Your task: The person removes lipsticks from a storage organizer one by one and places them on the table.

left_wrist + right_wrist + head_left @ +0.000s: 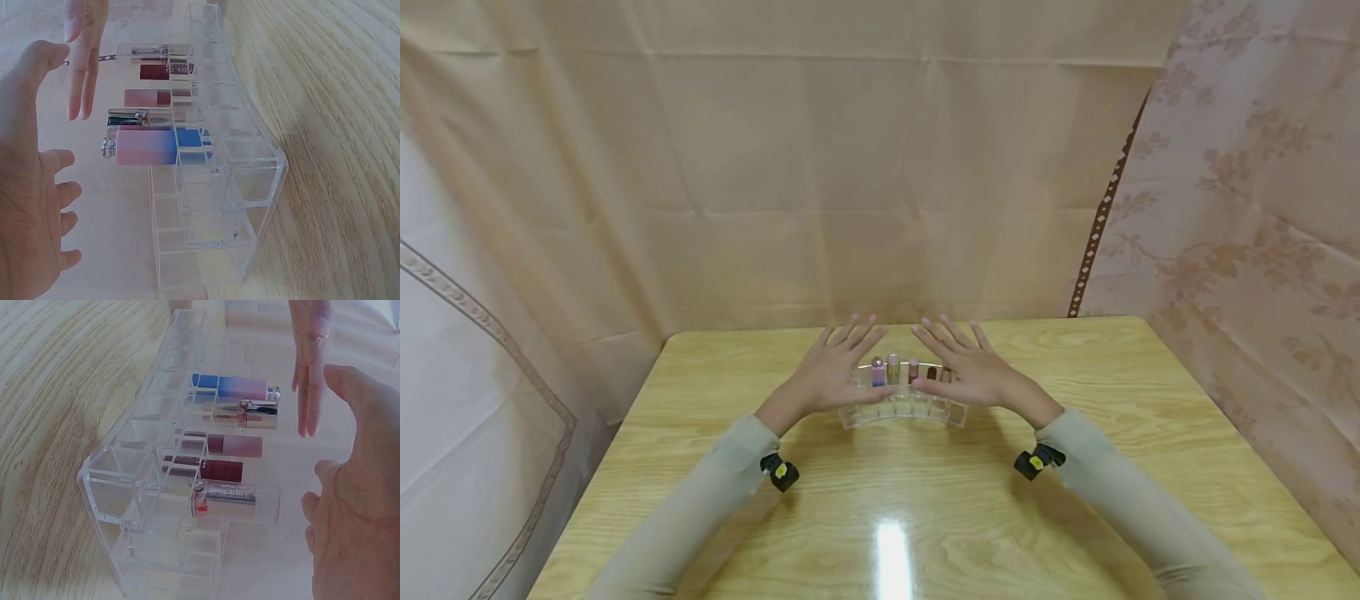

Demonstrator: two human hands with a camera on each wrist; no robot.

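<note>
A clear tiered lipstick organizer [904, 410] sits on the table under both hands. Several lip tubes stand upright in a row of its slots: a pink-to-blue one [147, 147], one with a shiny metallic cap [259, 414], a pink one [240, 446], a dark red one [222, 470] and a clear-capped one [234, 503] with lettering. My left hand [829, 375] hovers above the organizer's left end, fingers spread, holding nothing. Mirroring it, my right hand [973, 373] is spread over the right end, also holding nothing. In the head view the hands partly cover the organizer's ends.
The wooden table [895, 483] has its far edge just beyond the fingertips. Behind it hangs a beige cloth [865, 183], with a floral cloth [1262, 208] to the right and a white one [467, 375] to the left.
</note>
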